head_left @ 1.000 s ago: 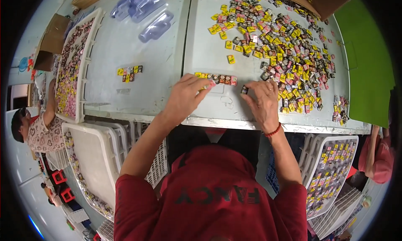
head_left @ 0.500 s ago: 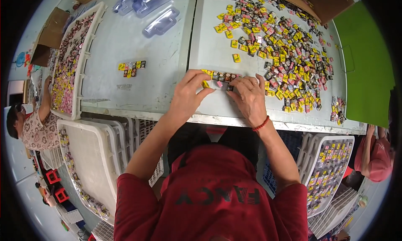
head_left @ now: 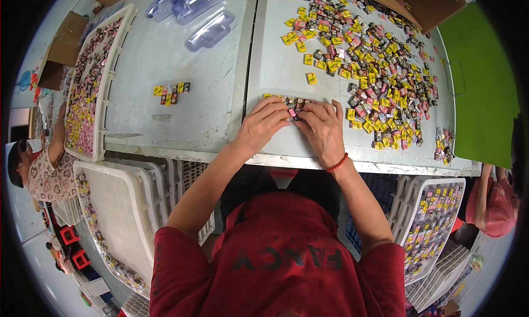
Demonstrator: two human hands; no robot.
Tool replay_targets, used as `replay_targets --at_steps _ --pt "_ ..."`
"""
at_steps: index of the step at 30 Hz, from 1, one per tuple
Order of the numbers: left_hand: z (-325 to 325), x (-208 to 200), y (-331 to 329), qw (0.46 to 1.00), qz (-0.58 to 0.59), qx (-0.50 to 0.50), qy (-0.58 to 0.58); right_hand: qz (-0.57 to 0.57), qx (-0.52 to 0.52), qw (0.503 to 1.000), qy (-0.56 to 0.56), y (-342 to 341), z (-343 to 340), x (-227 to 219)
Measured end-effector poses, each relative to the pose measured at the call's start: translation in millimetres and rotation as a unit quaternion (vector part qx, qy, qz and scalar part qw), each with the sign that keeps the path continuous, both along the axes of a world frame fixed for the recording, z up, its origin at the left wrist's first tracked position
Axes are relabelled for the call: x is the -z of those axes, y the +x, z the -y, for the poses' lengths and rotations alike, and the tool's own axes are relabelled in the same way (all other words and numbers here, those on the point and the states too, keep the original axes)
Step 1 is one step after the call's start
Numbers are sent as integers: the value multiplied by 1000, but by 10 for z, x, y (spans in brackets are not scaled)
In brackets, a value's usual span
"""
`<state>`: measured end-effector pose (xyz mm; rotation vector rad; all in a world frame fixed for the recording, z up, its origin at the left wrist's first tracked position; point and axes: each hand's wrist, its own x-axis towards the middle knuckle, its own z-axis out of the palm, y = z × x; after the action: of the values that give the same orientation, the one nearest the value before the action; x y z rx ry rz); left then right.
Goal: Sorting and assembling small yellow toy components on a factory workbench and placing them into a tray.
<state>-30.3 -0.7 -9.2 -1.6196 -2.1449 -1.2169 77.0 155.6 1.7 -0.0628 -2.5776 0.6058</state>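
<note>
A short row of small square pieces (head_left: 300, 102), mostly black, lies near the table's front edge. My left hand (head_left: 260, 125) bends its fingers over the row's left part, fingertips close together beside a pink piece (head_left: 292, 112). From the other side my right hand (head_left: 324, 130) curls over the row's right end, thumb and fingers closed around the pieces just below it. The fingers hide most of what they grip. A separate cluster of yellow, pink and black pieces (head_left: 172, 92) sits to the left.
A large heap of loose pieces (head_left: 380, 77) spreads across the right of the table (head_left: 193, 118). Clear plastic trays (head_left: 210, 30) lie at the back left. A white crate (head_left: 102, 124) of pieces stands left; a person (head_left: 50, 168) reaches into it. A cardboard box (head_left: 432, 5) is back right.
My left hand has moved right and its fingers have closed in along the row, covering the yellow pieces below it. My right hand has shifted slightly left, so the hands are nearer each other.
</note>
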Motion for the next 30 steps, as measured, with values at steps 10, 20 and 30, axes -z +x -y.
replay_targets --at_steps 10,20,30 --pt "52 17 39 999 36 -38 -9 -9 28 999 -19 -111 99 -153" --pt "67 -28 57 996 86 -35 -15 41 41 997 -57 -94 -120 -276" --pt "-82 -137 9 998 -46 17 -27 161 -24 982 -98 -54 -367 -253"
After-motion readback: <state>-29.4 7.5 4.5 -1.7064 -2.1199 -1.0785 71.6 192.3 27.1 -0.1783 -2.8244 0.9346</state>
